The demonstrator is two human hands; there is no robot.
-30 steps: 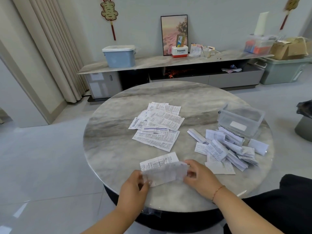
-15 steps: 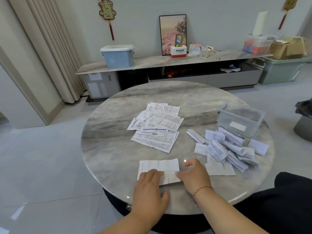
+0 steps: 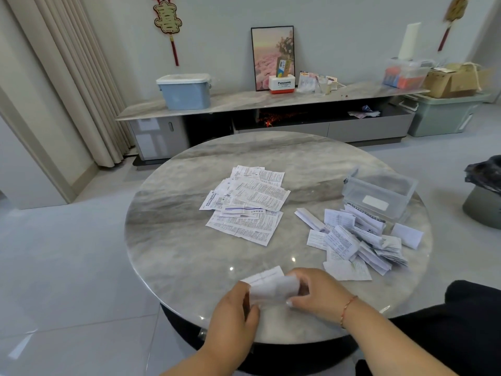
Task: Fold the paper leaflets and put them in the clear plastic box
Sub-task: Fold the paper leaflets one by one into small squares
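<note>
Round marble desk in a living room, seen from the head camera. Near its front edge both hands hold one partly folded paper leaflet: the left hand pinches its left end, the right hand curls over its right end. Unfolded leaflets lie in a loose stack at the desk's centre. Folded leaflets lie heaped to the right, just in front of the clear plastic box, which stands open near the right rim. A low cabinet runs along the far wall.
</note>
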